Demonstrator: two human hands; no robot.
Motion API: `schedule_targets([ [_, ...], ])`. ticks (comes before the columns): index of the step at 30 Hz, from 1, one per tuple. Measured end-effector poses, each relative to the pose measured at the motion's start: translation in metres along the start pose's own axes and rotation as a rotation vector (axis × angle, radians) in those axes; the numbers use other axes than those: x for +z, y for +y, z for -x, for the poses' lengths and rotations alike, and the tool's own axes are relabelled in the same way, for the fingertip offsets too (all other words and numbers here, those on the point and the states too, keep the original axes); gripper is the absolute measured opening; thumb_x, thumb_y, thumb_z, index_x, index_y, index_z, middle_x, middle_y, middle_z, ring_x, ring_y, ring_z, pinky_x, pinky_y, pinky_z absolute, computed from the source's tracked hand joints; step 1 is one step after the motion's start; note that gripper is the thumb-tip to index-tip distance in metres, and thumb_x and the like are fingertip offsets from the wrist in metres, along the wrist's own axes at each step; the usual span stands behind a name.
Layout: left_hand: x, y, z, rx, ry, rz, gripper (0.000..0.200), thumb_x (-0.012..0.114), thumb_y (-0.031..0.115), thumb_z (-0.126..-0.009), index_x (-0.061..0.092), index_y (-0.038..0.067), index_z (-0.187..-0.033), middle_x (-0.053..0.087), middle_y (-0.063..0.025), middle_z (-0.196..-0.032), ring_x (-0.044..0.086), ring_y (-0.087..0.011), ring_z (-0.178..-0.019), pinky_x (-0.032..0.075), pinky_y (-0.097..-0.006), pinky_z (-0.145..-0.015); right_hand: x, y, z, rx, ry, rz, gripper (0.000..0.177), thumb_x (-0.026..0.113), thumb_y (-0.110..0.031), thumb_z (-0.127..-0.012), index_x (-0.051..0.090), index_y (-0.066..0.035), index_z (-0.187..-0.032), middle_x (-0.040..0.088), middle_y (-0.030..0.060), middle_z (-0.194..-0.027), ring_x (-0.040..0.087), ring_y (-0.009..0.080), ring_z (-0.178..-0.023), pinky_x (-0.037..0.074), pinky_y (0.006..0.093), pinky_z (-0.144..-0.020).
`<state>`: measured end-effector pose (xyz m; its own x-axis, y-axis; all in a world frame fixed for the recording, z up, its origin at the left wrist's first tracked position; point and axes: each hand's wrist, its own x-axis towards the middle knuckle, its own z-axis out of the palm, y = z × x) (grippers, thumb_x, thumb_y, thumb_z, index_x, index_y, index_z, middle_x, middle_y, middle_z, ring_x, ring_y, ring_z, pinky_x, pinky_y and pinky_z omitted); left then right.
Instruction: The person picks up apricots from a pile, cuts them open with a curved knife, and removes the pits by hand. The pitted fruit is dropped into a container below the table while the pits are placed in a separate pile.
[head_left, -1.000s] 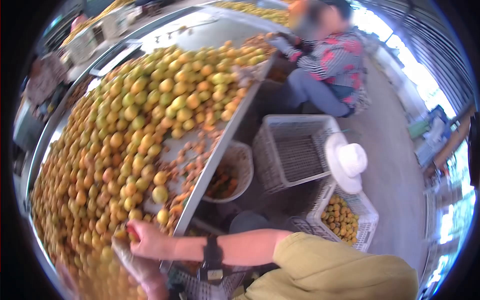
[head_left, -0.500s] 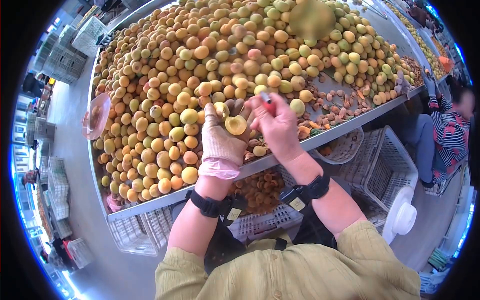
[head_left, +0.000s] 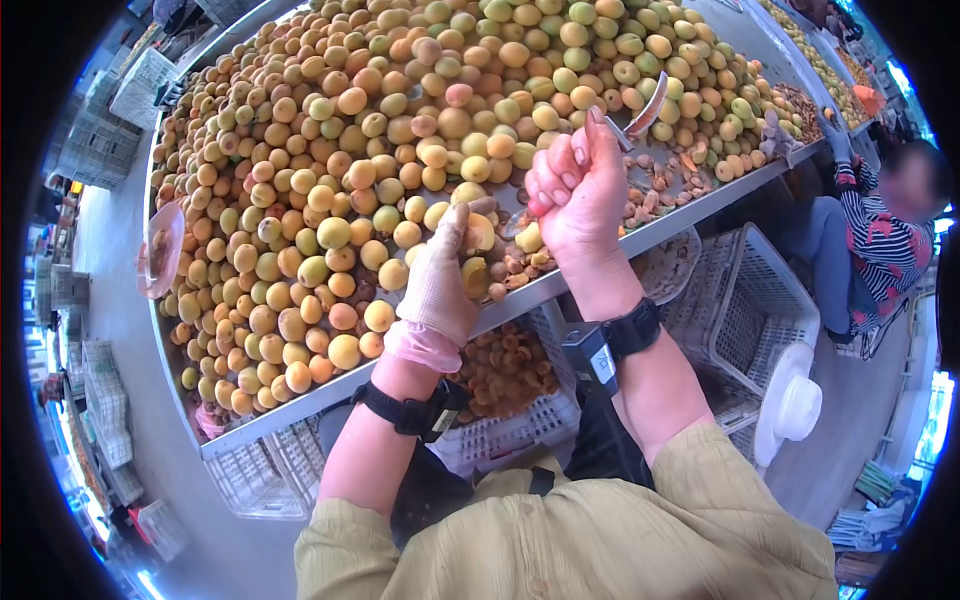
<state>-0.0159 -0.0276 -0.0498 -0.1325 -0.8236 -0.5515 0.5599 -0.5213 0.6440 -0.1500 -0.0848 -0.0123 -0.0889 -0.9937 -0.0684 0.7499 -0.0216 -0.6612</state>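
Note:
My left hand [head_left: 440,285], in a pale knit glove with a pink cuff, is closed around a cut apricot [head_left: 481,233]. A second yellow piece [head_left: 474,278] shows at its lower side, partly hidden by the hand. To the right, my bare right hand [head_left: 582,195] is raised and closed around a small knife [head_left: 650,108]. The knife's curved blade points up and right beyond the thumb, while a bit of red handle shows below the fingers. Whole apricots [head_left: 310,200] are heaped beyond both hands. Loose pits and scraps [head_left: 655,190] lie on the metal table right of my right hand.
The table's metal rim [head_left: 550,285] runs beneath my wrists. Below it sits a crate of apricot halves [head_left: 505,375]. Empty crates [head_left: 750,300], a round basket [head_left: 668,262] and a white stool-like object [head_left: 790,405] stand right. A co-worker [head_left: 880,240] sits farther right.
My right hand has moved up and right, away from my left hand, and turned so the knife blade shows. My left hand has lowered slightly and turned its fruit.

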Motion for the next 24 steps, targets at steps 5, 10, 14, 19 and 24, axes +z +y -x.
schedule_targets([
  [5,0.011,-0.001,0.004,-0.006,-0.078,-0.050,0.038,0.050,0.044,-0.095,0.055,0.007,-0.102,0.057,-0.0085,-0.070,0.053,-0.0178,-0.054,0.040,-0.0272,-0.042,0.006,0.008,0.006,-0.047,-0.031,0.085,0.047,0.048,-0.045,-0.095,0.035,-0.016,-0.061,0.028,-0.0036,-0.049,0.026,0.0085,-0.038,0.022,0.0247,-0.037],
  [10,0.012,-0.003,0.005,0.030,-0.043,-0.093,0.044,0.049,0.046,-0.094,0.054,0.003,-0.093,0.057,-0.0091,-0.069,0.056,-0.0190,-0.050,0.041,-0.0266,-0.038,0.011,0.013,0.013,-0.173,-0.096,0.201,0.046,0.053,-0.039,-0.095,0.036,-0.013,-0.061,0.034,-0.0018,-0.049,0.029,0.0079,-0.039,0.023,0.0239,-0.037],
  [14,0.016,-0.003,0.008,0.056,-0.006,-0.210,0.047,0.037,0.048,-0.098,0.053,0.004,-0.087,0.056,-0.0068,-0.063,0.054,-0.0167,-0.047,0.041,-0.0244,-0.037,0.013,0.022,0.018,-0.219,-0.169,0.280,0.045,0.054,-0.036,-0.095,0.038,-0.011,-0.061,0.035,-0.0023,-0.050,0.032,0.0071,-0.041,0.023,0.0228,-0.039],
  [19,0.011,-0.009,0.002,0.061,0.068,-0.194,0.048,0.037,0.048,-0.098,0.051,0.006,-0.081,0.055,-0.0063,-0.061,0.054,-0.0166,-0.044,0.040,-0.0246,-0.036,0.014,0.028,0.016,-0.229,-0.189,0.357,0.044,0.053,-0.039,-0.095,0.039,-0.012,-0.063,0.035,-0.0030,-0.051,0.031,0.0068,-0.042,0.021,0.0233,-0.038],
  [24,0.012,-0.008,0.007,0.108,0.019,-0.212,0.041,0.045,0.045,-0.096,0.050,0.006,-0.082,0.054,-0.0072,-0.059,0.053,-0.0165,-0.043,0.039,-0.0252,-0.037,0.004,0.024,0.004,0.038,-0.099,0.136,0.046,0.051,-0.045,-0.094,0.036,-0.016,-0.062,0.030,-0.0037,-0.050,0.027,0.0077,-0.040,0.018,0.0240,-0.037],
])
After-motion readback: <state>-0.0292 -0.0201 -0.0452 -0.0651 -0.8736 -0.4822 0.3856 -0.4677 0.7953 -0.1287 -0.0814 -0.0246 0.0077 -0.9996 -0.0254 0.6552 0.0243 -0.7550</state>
